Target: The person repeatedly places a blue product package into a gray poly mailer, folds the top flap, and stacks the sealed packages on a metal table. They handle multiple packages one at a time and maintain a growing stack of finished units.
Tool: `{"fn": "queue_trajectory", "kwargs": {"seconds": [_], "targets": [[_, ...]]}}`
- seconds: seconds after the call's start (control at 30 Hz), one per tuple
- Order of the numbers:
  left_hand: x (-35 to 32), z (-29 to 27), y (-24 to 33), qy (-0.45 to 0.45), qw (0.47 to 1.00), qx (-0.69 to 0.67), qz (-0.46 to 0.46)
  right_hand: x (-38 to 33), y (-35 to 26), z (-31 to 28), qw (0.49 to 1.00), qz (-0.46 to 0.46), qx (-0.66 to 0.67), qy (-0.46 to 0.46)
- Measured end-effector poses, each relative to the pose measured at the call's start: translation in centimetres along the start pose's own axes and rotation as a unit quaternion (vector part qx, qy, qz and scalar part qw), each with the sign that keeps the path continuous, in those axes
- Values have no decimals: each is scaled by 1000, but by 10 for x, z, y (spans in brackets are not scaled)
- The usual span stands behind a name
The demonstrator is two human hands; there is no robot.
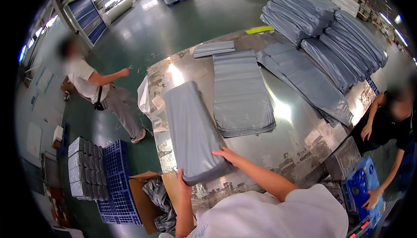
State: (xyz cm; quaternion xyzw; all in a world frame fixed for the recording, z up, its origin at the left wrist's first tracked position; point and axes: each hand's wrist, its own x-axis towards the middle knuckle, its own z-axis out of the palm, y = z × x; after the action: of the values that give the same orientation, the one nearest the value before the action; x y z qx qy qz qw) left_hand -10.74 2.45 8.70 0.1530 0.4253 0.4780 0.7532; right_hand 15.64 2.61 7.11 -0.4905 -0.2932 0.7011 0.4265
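A thick grey bundle of plastic mailer bags [191,129] lies lengthwise on the shiny metal table [299,129]. My left hand [181,180] grips its near left corner from below the table's edge. My right hand [226,154] presses on the bundle's near right corner, fingers curled over the edge. Just to the right lies a flat stack of grey bags [242,94].
More grey bags [304,75] are spread across the table, with large piled bundles [325,25] at the far right. A cardboard box [147,194] and blue crates [115,181] stand at the lower left. One person stands at left, another at right touching a blue object [362,181].
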Motion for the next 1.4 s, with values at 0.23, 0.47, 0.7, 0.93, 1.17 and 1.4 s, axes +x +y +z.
{"fn": "queue_trajectory", "kwargs": {"seconds": [0.23, 0.47, 0.7, 0.93, 1.17, 1.4], "targets": [[5, 15, 20, 111, 920, 226, 300, 33, 0, 18, 994, -34, 90, 59], [2, -9, -62, -84, 938, 335, -25, -90, 122, -47, 981, 113, 125, 98], [14, -74, -209, -186, 828, 350, -396, -226, 216, -167, 893, 68, 306, 323], [-31, 9, -190, -180, 736, 587, -286, -240, 233, -184, 881, 65, 282, 374], [-10, -49, -199, -183, 821, 428, -330, -226, 228, -177, 910, 85, 182, 364], [-13, -54, -203, -168, 831, 407, -339, -226, 228, -177, 902, 92, 193, 375]]}}
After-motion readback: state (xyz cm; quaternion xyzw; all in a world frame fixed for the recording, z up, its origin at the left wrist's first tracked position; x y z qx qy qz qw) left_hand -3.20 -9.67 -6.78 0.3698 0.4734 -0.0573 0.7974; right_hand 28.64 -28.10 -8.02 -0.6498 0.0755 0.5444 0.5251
